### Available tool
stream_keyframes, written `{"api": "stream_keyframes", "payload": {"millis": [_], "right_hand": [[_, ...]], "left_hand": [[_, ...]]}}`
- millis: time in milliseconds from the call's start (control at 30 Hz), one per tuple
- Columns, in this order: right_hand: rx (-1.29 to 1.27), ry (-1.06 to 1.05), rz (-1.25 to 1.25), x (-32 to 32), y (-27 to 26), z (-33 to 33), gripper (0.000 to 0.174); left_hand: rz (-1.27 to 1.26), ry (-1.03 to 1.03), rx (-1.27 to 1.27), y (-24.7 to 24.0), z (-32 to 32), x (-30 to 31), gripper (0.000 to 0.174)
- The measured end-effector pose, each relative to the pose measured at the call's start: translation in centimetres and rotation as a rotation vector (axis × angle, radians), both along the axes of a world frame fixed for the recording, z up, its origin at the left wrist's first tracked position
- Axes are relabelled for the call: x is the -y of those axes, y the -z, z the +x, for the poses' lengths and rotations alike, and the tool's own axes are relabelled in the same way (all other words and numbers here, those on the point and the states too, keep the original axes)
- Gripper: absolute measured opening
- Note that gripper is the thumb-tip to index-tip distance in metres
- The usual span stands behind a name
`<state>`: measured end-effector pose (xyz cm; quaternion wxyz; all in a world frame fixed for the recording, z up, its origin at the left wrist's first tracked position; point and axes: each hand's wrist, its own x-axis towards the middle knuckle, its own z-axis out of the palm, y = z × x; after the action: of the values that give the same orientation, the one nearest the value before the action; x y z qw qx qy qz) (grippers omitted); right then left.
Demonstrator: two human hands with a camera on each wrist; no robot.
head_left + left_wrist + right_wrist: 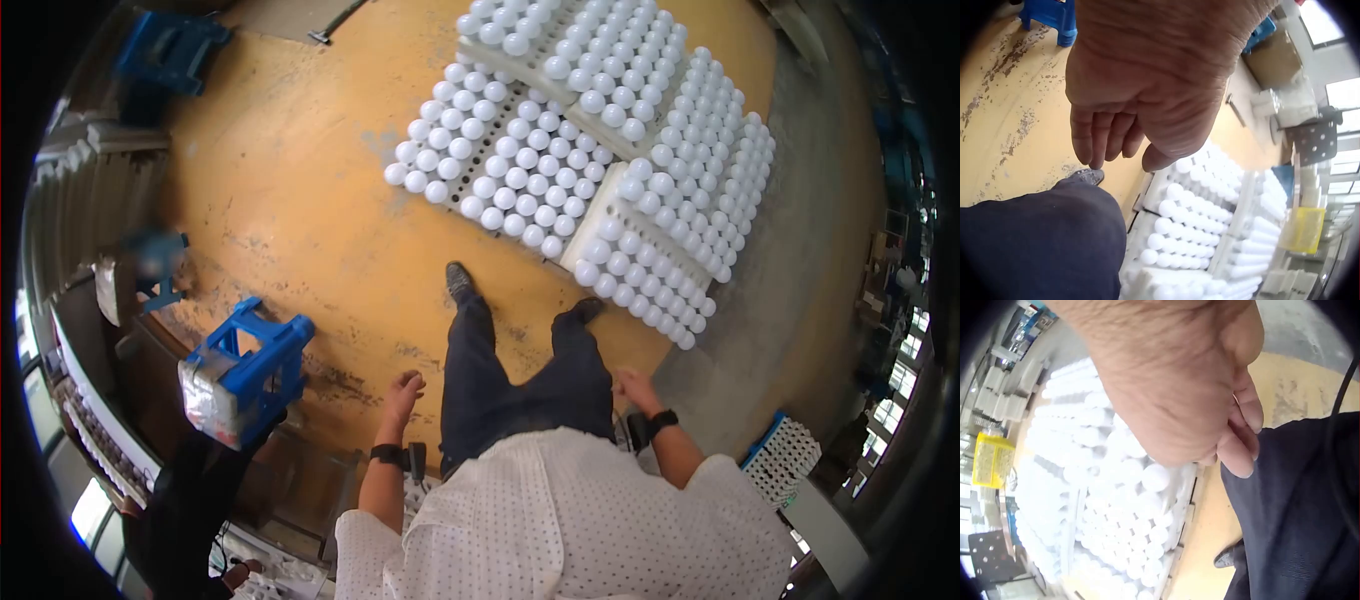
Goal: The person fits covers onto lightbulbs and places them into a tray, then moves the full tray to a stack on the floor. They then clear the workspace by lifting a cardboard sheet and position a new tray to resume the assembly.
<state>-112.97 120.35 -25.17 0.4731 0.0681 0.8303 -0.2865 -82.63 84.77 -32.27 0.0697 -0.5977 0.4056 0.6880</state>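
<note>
In the head view the left hand [404, 394] hangs beside the left leg, holding nothing. The right hand [636, 388] is by the right thigh, also empty. Seen in the left wrist view, the left hand [1147, 81] has relaxed fingers [1102, 134] above the floor. The right hand [1191, 387] has loosely bent fingers [1238, 450] close to the dark trousers [1297, 500]. Trays of white round bulbs [540, 185] lie on the floor in front of the feet, apart from both hands.
A blue stool [262, 365] with a wrapped top stands at the left, near a person in dark clothes [185, 500]. Another blue stool [172, 52] is at the upper left. A long-handled tool [322, 37] lies on the floor. A white-studded rack [785, 460] is at the lower right.
</note>
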Motion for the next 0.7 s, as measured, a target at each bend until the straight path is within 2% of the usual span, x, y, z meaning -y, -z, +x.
{"api": "stream_keyframes", "payload": {"millis": [33, 100, 167, 200, 233, 267, 300, 367, 400, 433, 467, 500, 567, 633, 667, 700], "right_hand": [[0.008, -0.035, -0.012, -0.6, 0.0, -0.6, 0.027], [-0.266, -0.400, -0.141, 1.8, 4.1, -4.4, 0.026], [-0.113, -0.604, -0.271, 10.5, 5.6, -8.1, 0.020], [-0.115, -0.562, -0.306, 10.7, 5.1, -8.9, 0.015], [-0.109, -0.519, -0.339, 11.9, 4.5, -10.8, 0.018], [0.016, -0.600, -0.205, 15.0, 4.4, -12.4, 0.027], [0.078, -0.543, -0.144, 17.3, 4.7, -13.2, 0.034], [0.246, -0.546, -0.133, 22.2, 4.5, -13.7, 0.037], [0.244, -0.579, -0.159, 24.5, 5.1, -14.1, 0.037], [0.265, -0.584, -0.150, 26.8, 6.0, -14.0, 0.029], [0.315, -0.578, -0.155, 28.4, 9.8, -15.5, 0.021], [0.220, -0.794, -0.132, 31.0, 10.3, -15.4, 0.023], [0.268, -0.629, -0.117, 36.0, 10.9, -14.2, 0.025], [0.180, -0.695, -0.171, 41.2, 11.5, -13.7, 0.011], [0.286, -0.653, -0.208, 44.6, 11.8, -13.3, 0.008], [0.238, -0.635, -0.244, 47.8, 12.0, -12.8, 0.011]], "left_hand": [[-0.012, -0.035, 0.008, -0.7, 0.4, -1.5, 0.033], [-0.050, -0.232, -0.067, -1.8, 1.8, -1.1, 0.035], [-0.139, -0.400, 0.020, -4.7, 5.0, -0.4, 0.036], [-0.230, -0.534, 0.017, -7.0, 7.4, 0.5, 0.035], [-0.251, -0.262, 0.110, -4.6, 4.1, -3.3, 0.035], [-0.336, -0.234, 0.151, -5.6, 3.7, -3.3, 0.034], [-0.317, -0.305, 0.106, -6.3, 3.0, -3.5, 0.036], [-0.345, -0.401, 0.127, -8.6, 2.4, -2.2, 0.036], [-0.312, -0.380, 0.079, -9.7, 2.3, -0.7, 0.037], [-0.283, -0.345, 0.029, -10.3, 2.3, 1.3, 0.037], [-0.308, -0.358, 0.081, -8.8, 0.3, 2.6, 0.037], [-0.351, -0.366, 0.077, -8.8, 0.8, 5.1, 0.037], [-0.460, -0.315, 0.103, -8.7, 2.0, 10.0, 0.039], [-0.528, -0.332, 0.108, -9.1, 3.2, 14.6, 0.039], [-0.584, -0.285, 0.188, -9.9, 4.1, 17.1, 0.039], [-0.646, -0.235, 0.274, -10.7, 5.0, 19.6, 0.039]]}}
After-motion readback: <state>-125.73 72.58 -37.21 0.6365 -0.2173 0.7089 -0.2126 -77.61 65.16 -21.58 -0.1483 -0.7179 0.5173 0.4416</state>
